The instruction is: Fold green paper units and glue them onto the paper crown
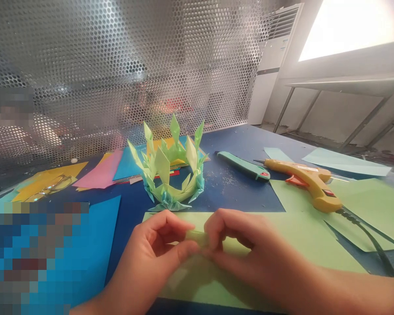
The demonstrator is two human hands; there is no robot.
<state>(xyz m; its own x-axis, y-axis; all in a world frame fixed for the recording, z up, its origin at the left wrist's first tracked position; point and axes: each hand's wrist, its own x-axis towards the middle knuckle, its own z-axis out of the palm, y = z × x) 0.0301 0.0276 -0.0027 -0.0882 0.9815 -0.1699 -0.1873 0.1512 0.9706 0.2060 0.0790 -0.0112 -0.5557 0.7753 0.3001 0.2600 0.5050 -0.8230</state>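
Observation:
Between my two hands is a small folded piece of light green paper [198,237]. My left hand [160,249] pinches its left end between thumb and fingers. At the other end, the fingertips of my right hand [241,243] are closed on it, hiding part of the piece. Both hands are over a large light green sheet [289,240] on the table. Just beyond them stands a folded paper crown [170,183], green with tall pointed tips and blue-green pieces around its lower edge.
A yellow glue gun [302,175] with a dark cord lies to the right, beside a green utility knife [243,166]. Blue sheets [101,245], a pink sheet [98,170] and glasses [52,186] are on the left. A perforated metal panel [134,65] rises behind the table.

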